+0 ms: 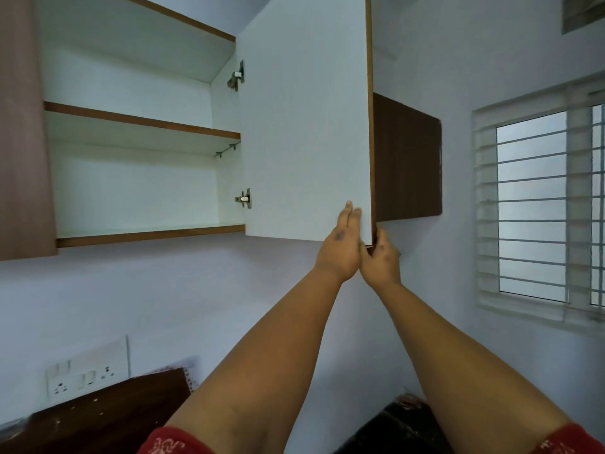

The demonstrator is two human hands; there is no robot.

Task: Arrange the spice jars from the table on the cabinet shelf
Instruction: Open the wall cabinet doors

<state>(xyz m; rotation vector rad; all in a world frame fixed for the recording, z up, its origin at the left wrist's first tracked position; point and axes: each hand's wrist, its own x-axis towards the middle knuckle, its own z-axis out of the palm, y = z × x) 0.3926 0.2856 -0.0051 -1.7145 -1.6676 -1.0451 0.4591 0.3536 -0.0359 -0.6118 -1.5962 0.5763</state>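
i saw both hands at the open cabinet door (304, 126), flat white laminate: left hand (340, 247) pressed straight-fingered, right hand (381, 257) gripped its brown lower edge. cabinet shelf (140, 121) bare; no jars visible.

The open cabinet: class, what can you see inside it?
Inside the cabinet, two bare shelves and no spice jars. The closed left door covers its left part.

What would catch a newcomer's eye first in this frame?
Two bare arms reach up the middle to the open white cabinet door: the left hand lies flat on its inner face, the right hand grips its lower corner. To the left, the cabinet shelves show no jars. A barred window glows at right.
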